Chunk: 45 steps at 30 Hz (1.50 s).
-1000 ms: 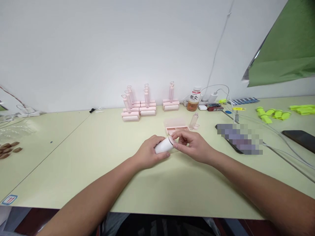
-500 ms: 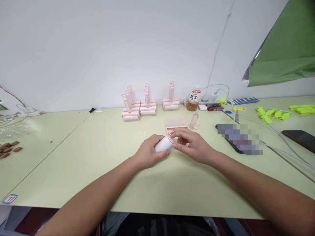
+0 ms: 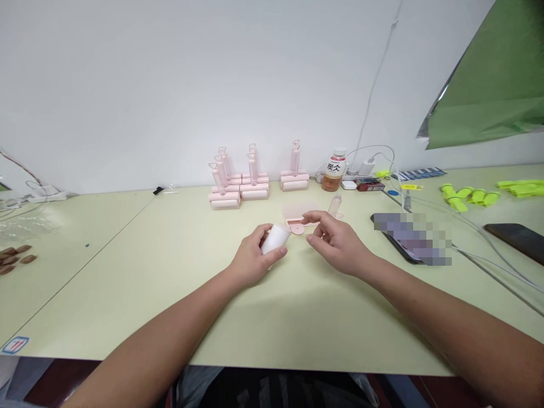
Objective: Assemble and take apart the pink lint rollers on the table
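Observation:
My left hand is wrapped round a white lint roller roll, tilted with its upper end toward the right. My right hand hovers just to the right of the roll, thumb and index finger apart, with nothing visible between them. A round pink end cap shows between the two hands, by the fingertips of the right one; whether they touch it I cannot tell. Behind it lies an opened pink lint roller case with a clear cover. A translucent pink handle stands behind my right hand, partly hidden.
Several pink lint rollers with upright handles line the wall. Right of them stand a labelled bottle and a white charger with cables. A phone, yellow-green pieces and a dark phone lie farther right.
My right hand has moved off the roll's end to the right, its fingers spreading. The pink cap now shows apart from the roll. My left hand has shifted slightly left with the roll.

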Available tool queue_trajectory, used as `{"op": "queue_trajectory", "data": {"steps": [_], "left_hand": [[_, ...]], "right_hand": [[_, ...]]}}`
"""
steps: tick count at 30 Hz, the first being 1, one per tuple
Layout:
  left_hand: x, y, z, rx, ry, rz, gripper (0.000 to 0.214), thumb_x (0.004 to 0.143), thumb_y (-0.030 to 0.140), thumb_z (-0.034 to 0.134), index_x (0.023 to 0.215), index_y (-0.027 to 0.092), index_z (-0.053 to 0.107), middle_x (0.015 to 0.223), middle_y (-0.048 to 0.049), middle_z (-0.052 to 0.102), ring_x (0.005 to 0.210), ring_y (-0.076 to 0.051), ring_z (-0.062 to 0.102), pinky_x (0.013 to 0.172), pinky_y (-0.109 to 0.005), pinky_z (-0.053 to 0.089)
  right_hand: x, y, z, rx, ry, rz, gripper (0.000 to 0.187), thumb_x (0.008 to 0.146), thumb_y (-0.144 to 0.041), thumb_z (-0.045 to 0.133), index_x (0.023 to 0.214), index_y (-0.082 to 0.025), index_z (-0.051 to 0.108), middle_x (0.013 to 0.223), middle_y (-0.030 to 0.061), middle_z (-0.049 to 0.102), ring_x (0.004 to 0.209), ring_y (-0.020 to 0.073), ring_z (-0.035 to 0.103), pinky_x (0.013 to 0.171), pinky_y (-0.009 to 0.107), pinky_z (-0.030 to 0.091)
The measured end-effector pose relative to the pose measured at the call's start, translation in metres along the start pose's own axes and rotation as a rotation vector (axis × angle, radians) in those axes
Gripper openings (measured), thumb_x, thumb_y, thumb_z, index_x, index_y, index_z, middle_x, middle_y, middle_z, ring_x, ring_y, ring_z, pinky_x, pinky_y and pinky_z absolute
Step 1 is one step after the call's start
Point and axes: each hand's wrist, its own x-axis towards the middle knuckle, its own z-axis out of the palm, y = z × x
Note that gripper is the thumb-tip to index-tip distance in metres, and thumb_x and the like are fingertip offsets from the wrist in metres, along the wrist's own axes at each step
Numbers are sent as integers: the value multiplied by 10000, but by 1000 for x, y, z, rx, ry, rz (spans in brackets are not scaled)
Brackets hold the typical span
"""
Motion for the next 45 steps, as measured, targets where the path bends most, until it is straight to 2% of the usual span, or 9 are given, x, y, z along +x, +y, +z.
{"op": "queue_trajectory", "data": {"steps": [4, 9, 16, 23, 26, 29, 34, 41, 45], "left_hand": [[2, -4, -2, -68, 69, -77, 743, 850, 506, 602, 1480, 277, 282, 873, 13, 571, 733, -148, 561, 668, -276, 451], [4, -6, -3, -116, 96, -95, 688, 853, 522, 591, 1441, 285, 323, 837, 21, 568, 716, -142, 562, 639, -261, 451], [5, 2, -1, -304, 169, -176, 507, 818, 475, 642, 1176, 242, 370, 868, 4, 600, 682, -142, 591, 579, -255, 482], [12, 3, -5, -408, 238, -301, 450, 761, 479, 685, 926, 234, 345, 622, 74, 524, 420, -101, 499, 366, -194, 365], [15, 1, -8, -510, 241, -341, 489, 737, 474, 711, 939, 222, 344, 609, 54, 557, 420, -132, 554, 341, -214, 408], [16, 1, -9, -627, 260, -357, 512, 727, 398, 730, 1045, 209, 376, 731, 17, 607, 493, -150, 633, 390, -249, 502], [14, 4, -5, -769, 185, -388, 422, 759, 348, 679, 1075, 212, 436, 808, -6, 615, 580, -156, 682, 472, -266, 567], [11, 3, 1, -826, 128, -372, 349, 779, 370, 667, 1015, 224, 454, 826, -9, 627, 651, -172, 701, 538, -291, 588], [10, 2, 0, -747, 83, -367, 321, 784, 417, 664, 954, 217, 478, 793, -1, 624, 588, -146, 664, 444, -237, 522]], "right_hand": [[11, 21, 6, -211, -140, 63, 430, 846, -150, 490, 1266, -183, 576, 1172, 108, 678, 721, 187, 630, 667, 325, 467], [17, 38, 13, -304, -259, 79, 485, 852, -154, 500, 1335, -181, 543, 1249, 110, 669, 1035, 275, 630, 786, 343, 466], [16, 31, 8, -355, -286, 64, 253, 881, -227, 529, 1100, -185, 647, 1125, 116, 699, 1003, 283, 630, 775, 353, 455], [15, 34, 14, -318, -306, 7, 193, 855, -229, 569, 1015, -190, 670, 1042, 110, 701, 956, 269, 631, 773, 354, 463], [14, 29, 14, -283, -255, 1, 144, 850, -234, 559, 948, -190, 655, 891, 76, 694, 818, 227, 636, 704, 330, 470], [10, 20, 14, -45, -91, 22, 153, 855, -297, 574, 964, -204, 627, 786, 32, 666, 678, 179, 626, 625, 304, 494], [-1, 10, 22, 297, 54, 13, 236, 848, -327, 645, 1054, -231, 580, 976, 52, 691, 835, 189, 690, 757, 342, 573], [-4, 4, 27, 308, 78, -5, 256, 852, -329, 661, 1076, -237, 581, 1016, 57, 701, 890, 213, 713, 809, 384, 597], [-4, 3, 25, 266, 111, -4, 248, 864, -327, 652, 1085, -229, 600, 1010, 62, 714, 894, 214, 709, 808, 380, 590]]}}
